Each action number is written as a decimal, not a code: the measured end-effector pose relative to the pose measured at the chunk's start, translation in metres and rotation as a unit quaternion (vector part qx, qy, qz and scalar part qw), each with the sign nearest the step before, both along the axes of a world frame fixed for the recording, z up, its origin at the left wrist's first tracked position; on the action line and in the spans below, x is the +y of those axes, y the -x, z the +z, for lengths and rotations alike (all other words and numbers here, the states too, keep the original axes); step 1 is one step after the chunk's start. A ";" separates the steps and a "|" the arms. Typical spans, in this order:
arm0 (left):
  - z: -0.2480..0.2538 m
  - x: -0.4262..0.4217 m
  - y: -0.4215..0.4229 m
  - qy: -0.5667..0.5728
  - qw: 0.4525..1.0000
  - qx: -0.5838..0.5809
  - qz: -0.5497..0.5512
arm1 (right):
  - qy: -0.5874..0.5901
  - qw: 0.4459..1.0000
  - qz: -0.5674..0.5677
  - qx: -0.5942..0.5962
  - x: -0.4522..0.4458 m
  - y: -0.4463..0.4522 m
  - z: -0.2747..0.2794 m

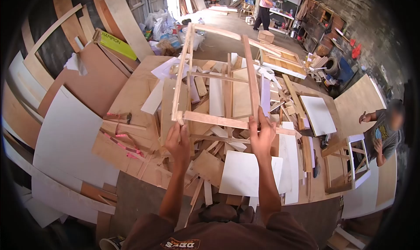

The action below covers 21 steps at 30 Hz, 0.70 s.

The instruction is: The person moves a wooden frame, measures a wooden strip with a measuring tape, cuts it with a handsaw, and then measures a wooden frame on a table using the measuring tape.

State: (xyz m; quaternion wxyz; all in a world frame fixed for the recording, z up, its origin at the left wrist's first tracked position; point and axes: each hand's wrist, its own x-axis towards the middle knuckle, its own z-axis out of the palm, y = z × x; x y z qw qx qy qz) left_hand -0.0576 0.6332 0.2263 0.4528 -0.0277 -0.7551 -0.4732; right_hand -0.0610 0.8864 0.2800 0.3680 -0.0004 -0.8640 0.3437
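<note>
A light wooden frame [218, 118] made of thin slats is held up above the cluttered workbench. My left hand [178, 140] grips its near left corner from below, with the fingers around the wood. Around the near rail and the upright slat on the right side, my right hand [262, 136] is closed. Part of the frame's far rail stretches past the upright toward the right. Beneath the frame lie many wood offcuts, and a white square board [239, 173] rests on the bench between my forearms.
Large curved-looking sheets [65, 136] lean at the left. A pink strap [124, 145] lies on the bench's left part. At the right, a person [383, 132] is beside another wooden frame [359, 162]. Another person [264, 9] stands far back, near a cardboard box [266, 36].
</note>
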 end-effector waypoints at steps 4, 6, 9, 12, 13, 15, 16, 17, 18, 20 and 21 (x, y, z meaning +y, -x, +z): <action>-0.027 0.001 0.005 0.010 1.000 -0.024 0.002 | -0.033 0.999 0.013 -0.015 -0.001 -0.001 -0.005; -0.029 0.002 0.011 -0.055 0.998 -0.026 -0.010 | -0.006 0.999 0.044 -0.013 -0.004 0.007 -0.016; -0.022 0.004 0.018 -0.031 0.999 -0.009 -0.003 | -0.010 0.999 0.030 0.011 -0.008 0.019 -0.020; -0.023 -0.001 0.024 -0.026 0.999 -0.040 -0.005 | -0.029 0.999 0.027 -0.022 -0.011 0.016 -0.005; -0.021 0.000 0.025 -0.026 0.999 -0.041 -0.007 | -0.038 0.999 0.033 -0.018 -0.011 0.015 -0.002; -0.017 0.002 0.024 -0.052 0.997 -0.049 -0.005 | -0.068 0.997 0.025 0.002 -0.010 0.009 0.001; -0.018 0.001 0.025 -0.053 0.997 -0.050 -0.006 | -0.097 0.995 0.017 0.025 -0.010 0.006 0.001; -0.022 -0.001 0.028 -0.065 0.996 -0.054 -0.017 | -0.098 0.995 0.014 0.024 -0.008 0.002 0.000; -0.023 -0.002 0.029 -0.077 0.995 -0.058 -0.028 | -0.105 0.994 0.017 0.025 -0.007 -0.003 -0.002; -0.026 -0.001 0.028 -0.062 0.997 -0.049 -0.026 | -0.112 0.993 0.013 0.025 -0.002 -0.014 -0.004; -0.027 0.001 0.027 -0.047 0.998 -0.038 -0.018 | -0.138 0.990 0.008 0.007 0.001 -0.020 -0.005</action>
